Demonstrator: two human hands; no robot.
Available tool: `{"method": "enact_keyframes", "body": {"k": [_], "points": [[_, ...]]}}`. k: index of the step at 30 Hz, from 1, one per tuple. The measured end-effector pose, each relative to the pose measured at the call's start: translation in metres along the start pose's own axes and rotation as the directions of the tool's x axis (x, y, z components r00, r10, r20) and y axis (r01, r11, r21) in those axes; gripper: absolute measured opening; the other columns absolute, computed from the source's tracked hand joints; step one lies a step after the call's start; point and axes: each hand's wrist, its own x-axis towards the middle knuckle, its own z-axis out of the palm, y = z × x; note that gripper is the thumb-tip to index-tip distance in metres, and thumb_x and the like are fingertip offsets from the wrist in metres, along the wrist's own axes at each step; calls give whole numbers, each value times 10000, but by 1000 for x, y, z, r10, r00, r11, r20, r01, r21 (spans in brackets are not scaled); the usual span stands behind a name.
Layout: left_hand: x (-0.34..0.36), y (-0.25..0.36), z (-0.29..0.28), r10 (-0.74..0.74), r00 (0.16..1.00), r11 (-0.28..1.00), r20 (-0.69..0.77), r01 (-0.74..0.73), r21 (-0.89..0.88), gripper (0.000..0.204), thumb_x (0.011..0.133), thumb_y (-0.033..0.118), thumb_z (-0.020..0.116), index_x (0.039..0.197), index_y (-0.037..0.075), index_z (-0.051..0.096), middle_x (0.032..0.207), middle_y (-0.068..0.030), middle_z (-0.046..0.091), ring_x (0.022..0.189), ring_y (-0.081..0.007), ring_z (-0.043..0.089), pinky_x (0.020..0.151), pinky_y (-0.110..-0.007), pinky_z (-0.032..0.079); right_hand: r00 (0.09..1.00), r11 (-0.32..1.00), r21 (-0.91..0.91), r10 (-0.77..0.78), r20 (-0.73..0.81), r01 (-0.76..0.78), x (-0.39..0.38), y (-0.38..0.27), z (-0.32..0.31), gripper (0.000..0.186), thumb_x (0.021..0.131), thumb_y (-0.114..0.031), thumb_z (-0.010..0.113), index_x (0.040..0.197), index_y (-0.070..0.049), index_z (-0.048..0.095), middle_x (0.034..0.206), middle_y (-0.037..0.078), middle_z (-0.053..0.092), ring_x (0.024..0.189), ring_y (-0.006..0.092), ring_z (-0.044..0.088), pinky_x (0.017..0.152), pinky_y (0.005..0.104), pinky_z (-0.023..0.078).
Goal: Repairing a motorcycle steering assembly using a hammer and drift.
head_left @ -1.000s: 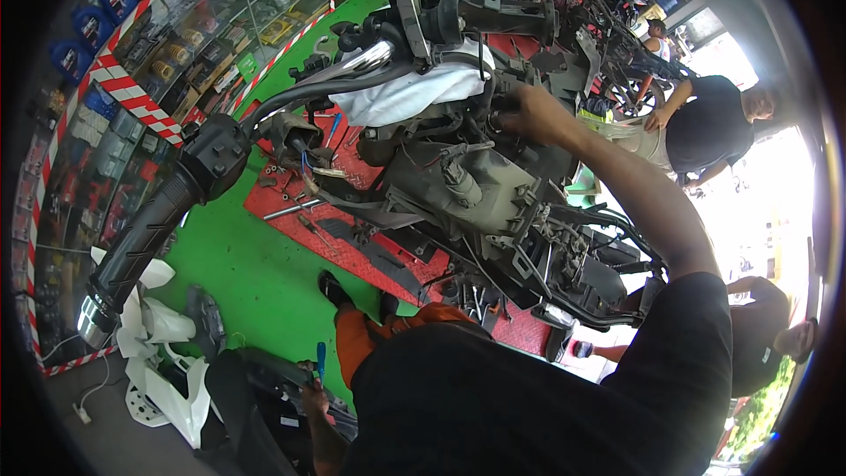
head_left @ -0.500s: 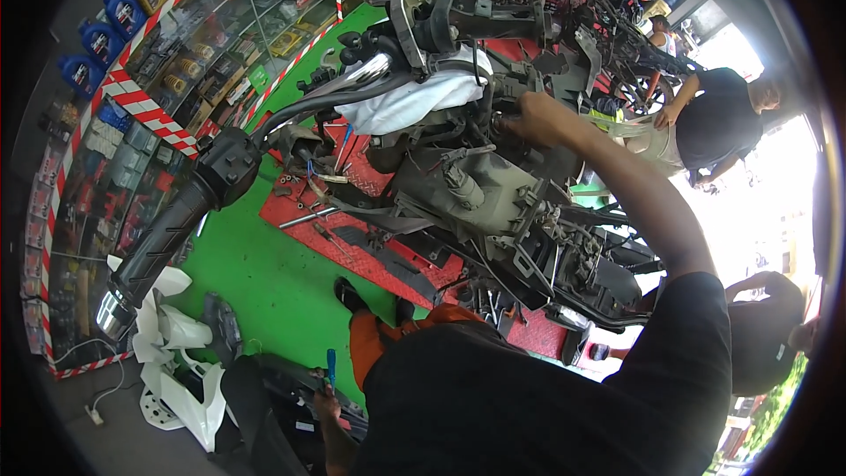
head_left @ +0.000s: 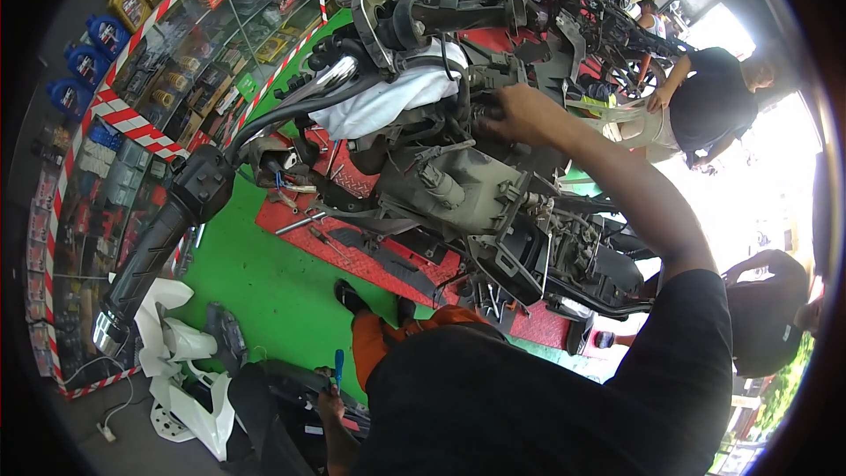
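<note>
A stripped-down motorcycle stands in front of me, with its black handlebar grip [head_left: 145,269] reaching out to the left. My right hand [head_left: 522,115] reaches in among dark parts behind the steering head. Its fingers are curled downward, their tips hidden, so what they grip does not show. A white cloth [head_left: 388,104] is draped over the frame below the handlebar, left of that hand. Nearer me sits a dusty grey-black plastic box [head_left: 454,189]. Low at my left side, my left hand [head_left: 331,405] is closed round a screwdriver with a blue handle [head_left: 338,366], held upright.
Red metal plates [head_left: 322,242] with scattered tools lie on the green floor [head_left: 256,286]. White fairing panels [head_left: 198,397] rest at the lower left. A glass display case [head_left: 176,92] edged with striped tape runs along the left. Other people, one in a dark shirt [head_left: 712,99], are at the right.
The view has shifted slightly, so the motorcycle appears a little farther left. My right hand stays among the same parts, and my left hand keeps hold of the screwdriver.
</note>
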Motion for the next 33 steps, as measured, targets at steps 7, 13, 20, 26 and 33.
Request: {"method": "enact_keyframes", "body": {"k": [7, 13, 20, 26, 33], "points": [[12, 5, -2, 109, 988, 971, -112, -130, -201, 397, 1040, 335, 544, 1079, -52, 623, 981, -303, 661, 973, -506, 622, 814, -520, 470, 848, 882, -228, -463, -258, 412, -1, 14, 5, 393, 920, -309, 685, 1203, -39, 653, 1047, 218, 721, 976, 407, 694, 871, 483, 560], [8, 3, -8, 117, 991, 982, -64, -125, -143, 394, 1045, 325, 543, 1038, -61, 623, 950, -298, 658, 944, -502, 624, 777, -512, 466, 989, 999, 17, -24, -146, 27, -9, 10, 3, 401, 889, -264, 695, 1227, -54, 654, 1029, 191, 735, 968, 414, 694, 883, 487, 557], [1, 12, -14, 31, 999, 998, -25, -33, -57, 498, 1031, 431, 544, 988, -61, 611, 839, -277, 643, 795, -496, 608, 711, -538, 449, 847, 911, -91, -407, -342, 401, -6, 20, 10, 474, 883, -378, 704, 1237, -65, 664, 1040, 184, 743, 1014, 399, 693, 912, 475, 557], [-6, 37, -29, -142, 979, 990, 146, 137, 38, 414, 1034, 229, 561, 1361, -25, 546, 1335, -232, 632, 1254, -412, 583, 1022, -433, 444, 986, 992, 34, 121, -114, -118, -10, 2, 7, 452, 865, -328, 724, 1209, -41, 671, 1017, 167, 750, 997, 393, 698, 902, 469, 559], [4, 19, -12, 102, 994, 983, -37, -107, -150, 391, 1039, 299, 562, 1224, -43, 602, 1141, -252, 677, 1054, -410, 636, 894, -447, 479, 875, 939, -21, -327, -357, 343, -16, 14, 7, 398, 852, -273, 760, 1112, 24, 709, 976, 219, 739, 930, 423, 704, 872, 476, 560]]}}
